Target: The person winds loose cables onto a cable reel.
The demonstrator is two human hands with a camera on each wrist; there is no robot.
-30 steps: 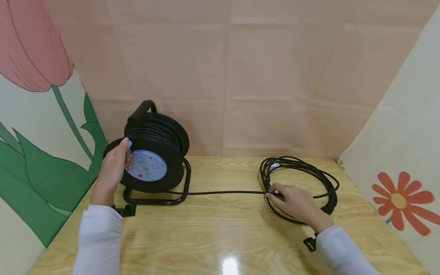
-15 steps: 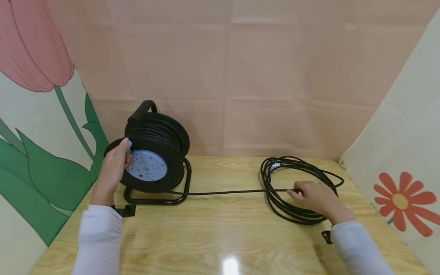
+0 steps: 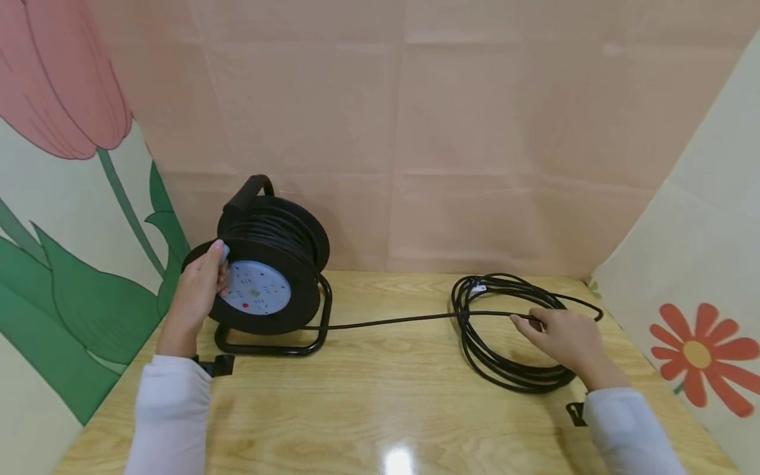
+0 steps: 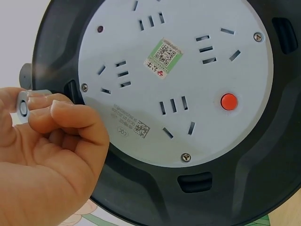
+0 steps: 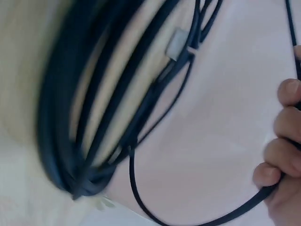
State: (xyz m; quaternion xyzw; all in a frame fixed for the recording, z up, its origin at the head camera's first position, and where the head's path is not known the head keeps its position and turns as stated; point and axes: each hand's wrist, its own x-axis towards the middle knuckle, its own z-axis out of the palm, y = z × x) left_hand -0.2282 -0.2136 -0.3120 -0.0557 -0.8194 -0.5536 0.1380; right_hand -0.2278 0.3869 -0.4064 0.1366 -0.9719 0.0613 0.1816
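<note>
Cable crosswise, rightward from reel

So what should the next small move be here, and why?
Perhaps turn the reel slightly by its knob: the left hand grips that knob, the right hand holds the cable leading to the reel, and loose coils lie on the table.

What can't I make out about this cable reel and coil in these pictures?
Head view: most of the knob, hidden by the left hand; any writing on the white tag, too small.
Left wrist view: fine print on the reel, too small to read.
Right wrist view: the coil, blurred and cut off by the top edge; much of the right hand, cut off by the right edge.
</note>
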